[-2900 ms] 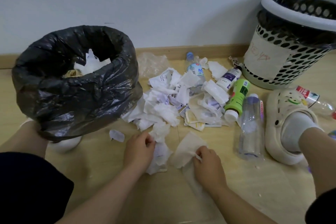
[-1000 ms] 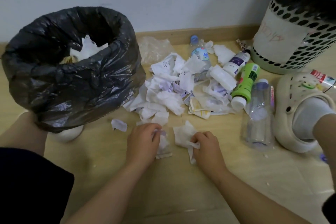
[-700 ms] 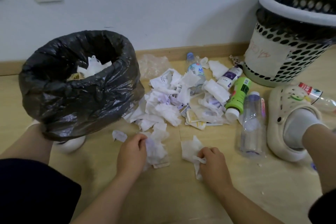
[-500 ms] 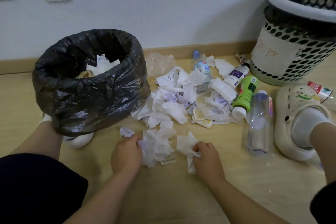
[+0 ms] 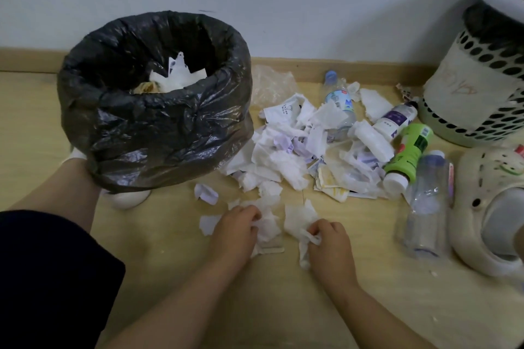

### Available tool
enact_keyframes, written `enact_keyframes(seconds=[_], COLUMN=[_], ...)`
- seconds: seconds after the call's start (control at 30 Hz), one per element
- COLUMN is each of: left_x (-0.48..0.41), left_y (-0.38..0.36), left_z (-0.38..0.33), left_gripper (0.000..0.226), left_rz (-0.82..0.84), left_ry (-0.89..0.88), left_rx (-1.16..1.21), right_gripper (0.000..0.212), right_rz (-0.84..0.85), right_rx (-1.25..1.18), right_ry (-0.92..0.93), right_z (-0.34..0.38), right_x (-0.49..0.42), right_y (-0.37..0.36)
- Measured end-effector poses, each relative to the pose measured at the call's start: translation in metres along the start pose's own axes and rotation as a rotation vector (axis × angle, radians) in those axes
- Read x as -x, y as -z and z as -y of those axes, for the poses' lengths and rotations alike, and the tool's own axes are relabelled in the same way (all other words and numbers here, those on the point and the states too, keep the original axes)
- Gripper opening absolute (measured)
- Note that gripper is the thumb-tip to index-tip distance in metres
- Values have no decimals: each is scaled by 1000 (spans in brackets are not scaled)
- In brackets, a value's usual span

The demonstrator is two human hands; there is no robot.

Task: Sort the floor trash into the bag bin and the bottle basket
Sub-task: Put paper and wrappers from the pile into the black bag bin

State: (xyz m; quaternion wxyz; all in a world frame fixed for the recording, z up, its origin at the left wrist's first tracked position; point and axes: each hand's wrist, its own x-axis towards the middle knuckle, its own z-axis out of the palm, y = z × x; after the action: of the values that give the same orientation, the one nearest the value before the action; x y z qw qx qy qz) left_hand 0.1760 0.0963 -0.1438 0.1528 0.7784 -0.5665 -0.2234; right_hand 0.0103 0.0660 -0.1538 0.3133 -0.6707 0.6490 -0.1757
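Paper scraps [image 5: 289, 156] lay heaped on the floor [image 5: 283, 306] in the head view, between the bag bin [image 5: 158, 127] on the left and the bottle basket [image 5: 476, 99] at the far right by the wall. Both hands were down at the near edge of the heap. The left hand [image 5: 235, 232] had its grip curled narrow round a crumpled tissue wad [image 5: 266, 224]. The right hand [image 5: 330, 246] pinched a second tissue [image 5: 300, 215] just beside it, with a tail of it trailing on the floor.

Four bottles lay unsorted: a water bottle [image 5: 338, 99] half buried in the paper, then a white bottle [image 5: 394, 122], a green bottle [image 5: 408, 156] and a clear bottle [image 5: 428, 207] nearer the basket. The bin already held some paper.

The risks, as I judged them:
- The loose tissue might shed bits on the lift to the bin, since each grip caught only part of its bundle.
- A small scrap [image 5: 205, 193] near the bin could be missed.
- A handful raked from the heap might drag the buried water bottle into the wrong container.
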Motion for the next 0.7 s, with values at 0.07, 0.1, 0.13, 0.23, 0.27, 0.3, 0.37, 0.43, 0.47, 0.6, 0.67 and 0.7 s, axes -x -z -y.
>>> enact_keyframes(seconds=[0.07, 0.1, 0.13, 0.23, 0.27, 0.3, 0.37, 0.43, 0.47, 0.6, 0.67, 0.7], left_x=[-1, -1, 0, 4, 5, 6, 6, 8, 9, 19, 22, 24], left_y=[2, 3, 4, 14, 18, 22, 29, 38, 44, 65, 75, 80], left_z=[-2, -3, -4, -10, -13, -16, -23, -33, -39, -59, -65, -67], left_gripper=[24, 21, 18, 12, 11, 10, 9, 7, 5, 13, 18, 19], left_rz=[-5, -8, -9, -20, -27, -39, -64, -75, -71, -39, -20, -16], left_ry=[36, 36, 32, 12, 2, -13, -28, -23, -17, 12, -14, -39], left_rx=[27, 16, -10, -89, -108, -119, -113, -102, -102, 48, 121, 120], right_gripper=[22, 22, 21, 17, 18, 19, 19, 19, 19, 18, 20, 20], right_rz=[-11, -11, -5, 37, 49, 53, 54, 53, 48, -9, -33, -39], right_rx=[-25, -28, -20, 36, 42, 39, 40, 55, 51, -115, -190, -214], right_ry=[7, 11, 14, 11, 4, 1, 0, 0, 1, 7, 13, 15], right_z=[-1, -1, -1, 1, 2, 3, 8, 15, 20, 41, 51, 57], right_x=[0, 0, 1, 4, 5, 7, 11, 13, 13, 17, 20, 22], right_y=[-1, -1, -1, 4, 6, 9, 16, 24, 29, 53, 65, 71])
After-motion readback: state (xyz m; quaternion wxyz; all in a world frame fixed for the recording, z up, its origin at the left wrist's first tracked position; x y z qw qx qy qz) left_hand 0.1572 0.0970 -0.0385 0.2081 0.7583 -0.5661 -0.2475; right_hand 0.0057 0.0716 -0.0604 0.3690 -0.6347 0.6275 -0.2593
